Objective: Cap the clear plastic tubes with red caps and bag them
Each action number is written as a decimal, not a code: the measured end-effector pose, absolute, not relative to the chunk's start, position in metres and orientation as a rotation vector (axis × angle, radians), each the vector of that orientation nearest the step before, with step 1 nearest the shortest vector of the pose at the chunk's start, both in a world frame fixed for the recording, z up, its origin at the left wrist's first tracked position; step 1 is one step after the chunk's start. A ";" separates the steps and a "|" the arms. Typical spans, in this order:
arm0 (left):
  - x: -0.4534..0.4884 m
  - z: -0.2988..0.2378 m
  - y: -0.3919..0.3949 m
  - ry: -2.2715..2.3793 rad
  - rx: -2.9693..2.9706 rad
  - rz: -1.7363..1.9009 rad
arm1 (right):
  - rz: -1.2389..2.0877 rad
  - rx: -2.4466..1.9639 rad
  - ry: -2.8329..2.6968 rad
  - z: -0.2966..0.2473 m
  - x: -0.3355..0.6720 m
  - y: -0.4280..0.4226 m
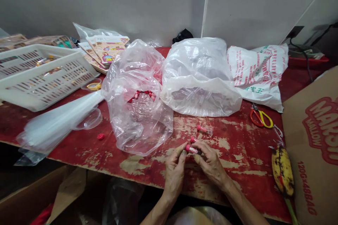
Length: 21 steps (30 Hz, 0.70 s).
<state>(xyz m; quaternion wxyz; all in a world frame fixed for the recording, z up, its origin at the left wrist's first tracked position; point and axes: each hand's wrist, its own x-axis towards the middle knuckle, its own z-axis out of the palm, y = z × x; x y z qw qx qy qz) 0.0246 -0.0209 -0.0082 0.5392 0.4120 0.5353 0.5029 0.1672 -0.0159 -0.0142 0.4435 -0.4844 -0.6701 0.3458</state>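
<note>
Between my two hands, just above the table's front part, is a small clear tube with a red cap (pixel 191 149) and pale bits inside. My left hand (pixel 175 167) pinches it at the capped end. The fingers of my right hand (pixel 210 160) close round its other end. A second red-capped tube (pixel 194 139) lies just beyond my right fingertips, partly hidden by them. Farther back, another red-capped tube (pixel 204 130) rests on the table. An open clear plastic bag (pixel 139 112) with red caps inside stands ahead of my left hand.
A white plastic bag (pixel 200 77) stands at the back, beside a printed white sack (pixel 258 74). Scissors (pixel 261 117), a spotted banana (pixel 283 170) and a cardboard box (pixel 311 140) are at right. A white basket (pixel 47 89), plastic sleeves (pixel 60 119) and a loose red cap (pixel 100 136) lie left.
</note>
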 end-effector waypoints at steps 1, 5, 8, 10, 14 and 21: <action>0.025 -0.009 -0.023 1.280 1.012 1.190 | 0.830 -1.211 -1.669 -0.015 0.165 -0.017; 0.026 -0.015 -0.030 1.313 1.080 1.219 | 0.717 -1.247 -1.706 -0.020 0.157 -0.024; 0.021 -0.014 -0.025 1.304 1.179 1.197 | 0.546 -1.273 -1.811 -0.028 0.151 -0.026; 0.012 -0.010 -0.015 1.340 1.314 1.186 | 0.345 -1.289 -1.928 -0.036 0.147 -0.023; -0.025 0.004 0.028 1.638 1.499 1.376 | -0.100 -1.323 -2.086 -0.046 0.137 -0.013; -0.104 0.008 0.161 2.167 1.451 1.366 | -0.337 -1.316 -2.091 -0.061 0.135 -0.009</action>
